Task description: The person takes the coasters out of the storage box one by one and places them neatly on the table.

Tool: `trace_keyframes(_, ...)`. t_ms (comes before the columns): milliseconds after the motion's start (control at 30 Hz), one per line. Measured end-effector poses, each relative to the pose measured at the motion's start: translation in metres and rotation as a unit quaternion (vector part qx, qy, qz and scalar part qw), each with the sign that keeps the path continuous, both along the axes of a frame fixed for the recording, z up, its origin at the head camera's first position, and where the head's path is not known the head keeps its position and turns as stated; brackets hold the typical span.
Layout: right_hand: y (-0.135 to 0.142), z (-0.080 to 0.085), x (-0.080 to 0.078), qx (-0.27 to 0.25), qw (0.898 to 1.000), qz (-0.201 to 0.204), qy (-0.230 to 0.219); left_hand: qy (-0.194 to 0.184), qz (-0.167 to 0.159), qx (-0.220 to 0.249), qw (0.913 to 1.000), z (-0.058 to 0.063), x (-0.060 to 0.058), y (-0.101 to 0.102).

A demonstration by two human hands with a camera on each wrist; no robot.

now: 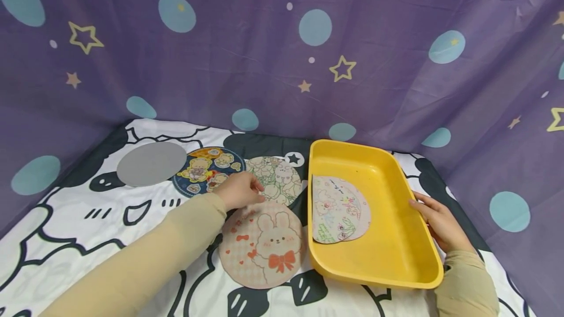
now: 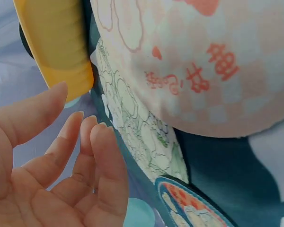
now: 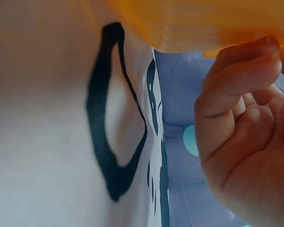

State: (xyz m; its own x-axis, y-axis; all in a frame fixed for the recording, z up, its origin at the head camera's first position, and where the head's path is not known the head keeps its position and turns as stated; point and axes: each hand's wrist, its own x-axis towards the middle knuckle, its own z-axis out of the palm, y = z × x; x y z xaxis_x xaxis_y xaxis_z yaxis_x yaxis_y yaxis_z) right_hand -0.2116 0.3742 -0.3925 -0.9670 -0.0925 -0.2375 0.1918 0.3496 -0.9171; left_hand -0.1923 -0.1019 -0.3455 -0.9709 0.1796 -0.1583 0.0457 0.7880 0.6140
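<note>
My left hand point(image 1: 241, 191) hovers over the round mats with nothing in it, its fingers relaxed and apart in the left wrist view. Just below it lies a pink checked round mat point(image 1: 264, 253) with a rabbit and a red bow. A pale mat with green line drawings point(image 1: 277, 175) and a dark blue mat with bears point(image 1: 200, 163) sit behind the hand, partly covered. On the right, my right hand point(image 1: 442, 221) grips the side rim of a yellow tray point(image 1: 387, 238). Inside the tray rests a pale round mat with coloured doodles point(image 1: 339, 209), its left part hidden by the wall.
A plain grey round mat point(image 1: 152, 163) lies at the back left. Beneath everything is a black-and-white cartoon cloth point(image 1: 110, 229). A purple curtain point(image 1: 246, 62) with stars and blue ovals stands behind the table and along both sides.
</note>
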Motion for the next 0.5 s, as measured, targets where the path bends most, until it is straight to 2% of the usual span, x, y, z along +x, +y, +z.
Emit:
trace_keyframes(333,0.001,-0.001,0.0,-0.003,1.0,0.0,-0.001,0.03,0.001,-0.022,0.9993,0.013,-0.004,0.02)
trace_keyframes(500,0.0,-0.001,0.001,-0.002,1.0,0.001,-0.002,0.046,-0.012,-0.023,0.9986,0.023,-0.008,0.029)
